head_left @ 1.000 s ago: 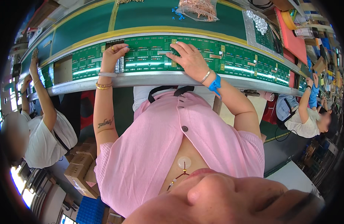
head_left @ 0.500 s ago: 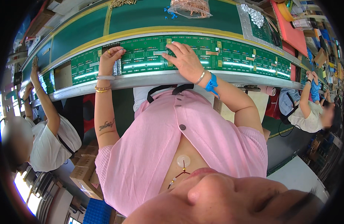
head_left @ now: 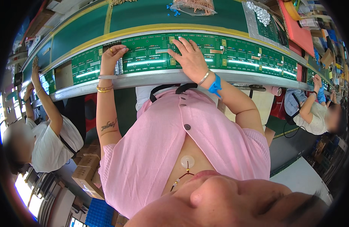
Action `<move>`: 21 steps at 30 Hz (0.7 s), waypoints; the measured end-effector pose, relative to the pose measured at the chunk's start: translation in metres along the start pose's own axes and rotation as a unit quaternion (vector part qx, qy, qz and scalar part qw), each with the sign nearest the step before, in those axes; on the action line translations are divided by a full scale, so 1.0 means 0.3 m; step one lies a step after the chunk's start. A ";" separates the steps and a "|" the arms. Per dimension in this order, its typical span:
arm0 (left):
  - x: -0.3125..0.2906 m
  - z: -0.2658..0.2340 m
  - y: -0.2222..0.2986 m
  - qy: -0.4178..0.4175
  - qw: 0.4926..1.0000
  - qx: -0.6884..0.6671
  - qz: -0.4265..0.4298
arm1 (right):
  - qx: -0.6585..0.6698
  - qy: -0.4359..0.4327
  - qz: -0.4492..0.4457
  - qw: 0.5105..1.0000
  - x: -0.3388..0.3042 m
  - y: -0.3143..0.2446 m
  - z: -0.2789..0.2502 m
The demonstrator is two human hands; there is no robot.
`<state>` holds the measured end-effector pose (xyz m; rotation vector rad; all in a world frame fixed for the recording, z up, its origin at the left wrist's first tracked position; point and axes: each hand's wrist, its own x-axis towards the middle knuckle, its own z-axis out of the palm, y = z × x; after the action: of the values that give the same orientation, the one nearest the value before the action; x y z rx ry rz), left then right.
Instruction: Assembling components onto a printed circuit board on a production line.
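Left hand [head_left: 113, 56] fingertips hidden behind circuit board [head_left: 151, 53].
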<state>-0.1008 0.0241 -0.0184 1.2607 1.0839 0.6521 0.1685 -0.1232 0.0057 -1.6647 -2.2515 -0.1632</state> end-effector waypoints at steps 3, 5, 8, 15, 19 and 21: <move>-0.013 0.018 0.012 -0.007 1.000 0.016 0.001 | 0.071 -0.004 0.067 0.995 0.028 0.080 -0.024; -0.015 0.029 0.005 -0.001 1.000 0.012 0.002 | 0.052 0.033 0.176 0.983 0.105 0.153 -0.072; -0.016 0.066 0.017 -0.024 1.000 0.010 0.006 | 0.007 0.127 0.215 0.968 0.185 0.321 0.011; -0.026 0.294 0.095 -0.014 0.941 0.253 0.225 | 0.026 -0.016 0.365 0.931 0.313 0.348 0.015; 0.001 0.424 0.119 -0.029 0.887 0.340 0.311 | 0.002 0.018 0.365 0.931 0.253 0.419 0.101; 0.017 0.465 0.122 -0.047 0.873 0.377 0.307 | -0.008 0.027 0.349 0.937 0.227 0.425 0.093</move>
<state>0.0337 -0.0215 0.0080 2.3508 0.8635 0.6362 0.2660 -0.0142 -0.0112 -2.3122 -1.4910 -0.0496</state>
